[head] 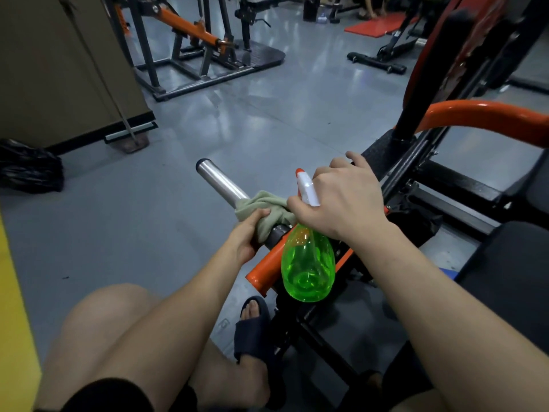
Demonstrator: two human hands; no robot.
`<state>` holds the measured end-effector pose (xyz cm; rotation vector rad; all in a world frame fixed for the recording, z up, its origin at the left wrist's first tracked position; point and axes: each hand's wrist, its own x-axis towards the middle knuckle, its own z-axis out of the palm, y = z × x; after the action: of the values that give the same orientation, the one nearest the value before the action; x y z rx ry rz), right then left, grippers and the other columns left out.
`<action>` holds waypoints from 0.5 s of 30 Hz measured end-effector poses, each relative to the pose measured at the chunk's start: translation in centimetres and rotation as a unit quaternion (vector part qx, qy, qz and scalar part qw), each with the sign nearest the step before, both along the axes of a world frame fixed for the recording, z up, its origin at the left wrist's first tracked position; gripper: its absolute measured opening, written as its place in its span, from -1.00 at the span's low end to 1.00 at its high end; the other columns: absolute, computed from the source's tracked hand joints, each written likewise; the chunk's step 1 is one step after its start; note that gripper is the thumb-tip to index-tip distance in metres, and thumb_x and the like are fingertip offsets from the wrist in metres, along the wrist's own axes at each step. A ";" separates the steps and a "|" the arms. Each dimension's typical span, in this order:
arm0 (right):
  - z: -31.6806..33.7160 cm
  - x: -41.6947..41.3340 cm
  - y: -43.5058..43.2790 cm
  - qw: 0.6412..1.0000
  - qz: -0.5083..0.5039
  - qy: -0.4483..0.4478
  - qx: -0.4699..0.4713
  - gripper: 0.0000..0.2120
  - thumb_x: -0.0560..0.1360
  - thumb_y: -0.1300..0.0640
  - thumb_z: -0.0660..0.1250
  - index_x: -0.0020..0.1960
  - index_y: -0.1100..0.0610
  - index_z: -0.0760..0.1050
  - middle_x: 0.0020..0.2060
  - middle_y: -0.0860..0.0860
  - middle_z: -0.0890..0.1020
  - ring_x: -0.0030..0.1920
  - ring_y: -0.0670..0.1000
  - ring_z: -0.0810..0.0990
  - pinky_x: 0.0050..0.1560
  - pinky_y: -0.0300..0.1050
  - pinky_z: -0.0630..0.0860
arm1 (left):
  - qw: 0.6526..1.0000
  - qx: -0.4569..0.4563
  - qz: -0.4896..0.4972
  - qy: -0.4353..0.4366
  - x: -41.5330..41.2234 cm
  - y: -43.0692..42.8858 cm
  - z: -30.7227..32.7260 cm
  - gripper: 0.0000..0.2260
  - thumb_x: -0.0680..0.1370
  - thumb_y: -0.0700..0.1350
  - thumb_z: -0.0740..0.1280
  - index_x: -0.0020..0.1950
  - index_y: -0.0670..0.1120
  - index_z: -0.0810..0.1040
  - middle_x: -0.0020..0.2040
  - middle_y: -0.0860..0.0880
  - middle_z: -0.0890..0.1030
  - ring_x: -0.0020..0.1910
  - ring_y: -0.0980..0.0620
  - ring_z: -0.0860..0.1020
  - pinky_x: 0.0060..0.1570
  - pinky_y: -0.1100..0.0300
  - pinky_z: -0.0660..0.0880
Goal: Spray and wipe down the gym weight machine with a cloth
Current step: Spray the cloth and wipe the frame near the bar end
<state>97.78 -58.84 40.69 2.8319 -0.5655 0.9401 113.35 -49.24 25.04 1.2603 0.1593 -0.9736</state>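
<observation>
A chrome weight peg (218,181) sticks out of the orange and black weight machine (266,269) toward the upper left. My left hand (248,233) grips a pale green cloth (264,208) wrapped around the base of the peg. My right hand (341,199) holds a spray bottle by its white head (307,190), whose orange nozzle points up and left. The translucent green body (307,269) of the bottle hangs below my right wrist, in front of the orange arm.
Black pads and the frame of the machine (490,263) fill the right side, with a curved orange bar (487,114) above. Another orange and grey machine (190,40) stands at the back. A brown cabinet (59,69) and a black bag (29,168) are on the left. My knee and sandalled foot (252,331) are below.
</observation>
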 end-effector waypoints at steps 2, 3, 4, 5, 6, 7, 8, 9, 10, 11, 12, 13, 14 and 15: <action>0.0 -0.1 0.1 1.000 -0.001 -0.008 -0.003 -0.54 0.43 -0.13 0.15 -0.30 0.18 0.64 -0.51 0.12 0.56 -0.32 0.24 0.56 0.18 0.30 0.53 | 1.000 -0.010 -0.022 -0.001 -0.1 0.5 -0.2 -0.46 0.42 -0.06 0.56 0.36 -0.12 0.55 0.18 -0.16 0.69 0.13 -0.11 0.69 -0.06 0.05 0.64; 0.0 0.0 0.1 1.000 -0.002 -0.010 -0.001 -0.54 0.43 -0.13 0.15 -0.31 0.19 0.63 -0.51 0.12 0.56 -0.33 0.24 0.55 0.17 0.30 0.53 | 0.999 -0.004 -0.035 -0.021 0.0 0.6 -0.1 -0.49 0.44 -0.04 0.55 0.36 -0.09 0.54 0.20 -0.16 0.69 0.12 -0.11 0.68 -0.06 0.03 0.64; 0.0 0.1 0.1 1.000 -0.004 -0.009 0.001 -0.53 0.43 -0.13 0.15 -0.31 0.20 0.63 -0.51 0.13 0.56 -0.33 0.24 0.55 0.17 0.30 0.53 | 0.998 0.020 -0.036 -0.051 0.1 0.5 0.1 -0.52 0.45 -0.04 0.54 0.34 -0.06 0.53 0.21 -0.16 0.68 0.11 -0.11 0.68 -0.07 0.02 0.64; 0.1 0.2 0.2 1.000 -0.006 -0.005 0.004 -0.52 0.43 -0.14 0.14 -0.31 0.20 0.63 -0.50 0.13 0.57 -0.33 0.24 0.56 0.17 0.29 0.53 | 0.995 0.051 -0.023 -0.086 0.0 0.2 0.2 -0.49 0.45 -0.05 0.54 0.35 -0.07 0.48 0.24 -0.18 0.65 0.11 -0.11 0.67 -0.06 0.01 0.65; 0.1 0.2 0.2 1.000 -0.007 -0.003 0.005 -0.52 0.44 -0.14 0.14 -0.31 0.20 0.63 -0.50 0.13 0.56 -0.33 0.24 0.56 0.17 0.29 0.53 | 0.985 0.098 0.000 -0.140 -0.3 -0.2 0.5 -0.38 0.43 -0.05 0.56 0.40 -0.09 0.38 0.30 -0.20 0.59 0.17 -0.13 0.62 0.01 -0.01 0.63; 0.1 0.2 0.2 1.000 -0.008 -0.001 0.005 -0.53 0.44 -0.14 0.15 -0.32 0.19 0.62 -0.51 0.12 0.55 -0.33 0.24 0.55 0.17 0.28 0.53 | 0.962 0.156 0.028 -0.221 -0.7 -0.7 0.9 -0.24 0.41 -0.04 0.58 0.48 -0.10 0.23 0.40 -0.23 0.46 0.30 -0.17 0.52 0.17 -0.05 0.58; 0.2 0.1 0.2 1.000 -0.007 0.003 0.004 -0.55 0.44 -0.12 0.15 -0.34 0.18 0.61 -0.52 0.11 0.54 -0.33 0.23 0.55 0.17 0.28 0.53 | 0.924 0.213 0.037 -0.317 -1.2 -1.1 1.3 -0.06 0.40 -0.02 0.58 0.59 -0.10 0.05 0.50 -0.26 0.29 0.44 -0.22 0.35 0.37 -0.08 0.43; 0.4 0.0 0.3 1.000 -0.007 0.009 0.004 -0.56 0.44 -0.11 0.15 -0.36 0.17 0.58 -0.52 0.10 0.54 -0.33 0.22 0.54 0.19 0.26 0.52 | 0.868 0.262 0.040 -0.419 -1.5 -1.3 1.4 0.03 0.40 0.01 0.56 0.63 -0.08 -0.07 0.56 -0.27 0.14 0.53 -0.24 0.17 0.50 -0.10 0.23; 0.4 -0.1 0.3 1.000 -0.007 0.019 0.003 -0.56 0.45 -0.12 0.13 -0.38 0.16 0.56 -0.51 0.08 0.55 -0.31 0.22 0.54 0.22 0.24 0.50 | 0.799 0.299 0.026 -0.520 -1.5 -1.4 1.1 0.01 0.42 0.05 0.52 0.64 -0.03 -0.10 0.59 -0.26 0.04 0.58 -0.24 0.03 0.57 -0.11 0.01; 0.5 -0.2 0.2 0.999 -0.009 0.031 0.002 -0.54 0.45 -0.13 0.10 -0.39 0.15 0.54 -0.49 0.07 0.56 -0.28 0.21 0.54 0.26 0.22 0.47 | 0.720 0.324 -0.006 -0.614 -1.4 -1.3 1.0 -0.10 0.45 0.09 0.46 0.63 0.03 -0.01 0.61 -0.23 0.02 0.61 -0.23 -0.05 0.57 -0.12 -0.19; 0.5 -0.3 0.2 0.999 -0.010 0.042 -0.001 -0.52 0.46 -0.15 0.07 -0.39 0.14 0.54 -0.47 0.06 0.58 -0.25 0.20 0.55 0.30 0.20 0.44 | 0.644 0.329 -0.055 -0.689 -0.7 -1.3 0.7 -0.29 0.50 0.12 0.39 0.58 0.08 0.17 0.61 -0.18 0.09 0.62 -0.24 -0.04 0.54 -0.15 -0.32; 0.5 -0.4 0.1 0.999 -0.008 0.049 -0.005 -0.51 0.46 -0.16 0.06 -0.39 0.13 0.54 -0.45 0.05 0.59 -0.22 0.19 0.56 0.32 0.20 0.42 | 0.576 0.321 -0.117 -0.742 0.0 -1.4 0.7 -0.52 0.56 0.13 0.32 0.47 0.11 0.37 0.57 -0.13 0.24 0.61 -0.23 0.05 0.54 -0.18 -0.32; 0.5 -0.4 0.0 0.999 -0.003 0.050 -0.006 -0.52 0.46 -0.17 0.07 -0.38 0.12 0.55 -0.45 0.04 0.59 -0.21 0.19 0.56 0.33 0.21 0.42 | 0.535 0.309 -0.191 -0.763 0.8 -1.5 1.0 -0.69 0.60 0.14 0.23 0.31 0.11 0.51 0.46 -0.07 0.41 0.57 -0.20 0.20 0.57 -0.19 -0.19; 0.4 -0.4 0.0 0.999 0.004 0.046 -0.005 -0.54 0.45 -0.17 0.10 -0.37 0.11 0.56 -0.45 0.05 0.59 -0.22 0.20 0.57 0.31 0.23 0.43 | 0.514 0.292 -0.266 -0.762 1.4 -1.4 1.7 -0.70 0.62 0.17 0.13 0.16 0.10 0.57 0.29 -0.01 0.53 0.46 -0.13 0.36 0.53 -0.12 0.02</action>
<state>97.38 -58.84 41.13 2.8523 -0.5378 0.8077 114.74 -50.60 26.72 2.4529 -1.5003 0.1203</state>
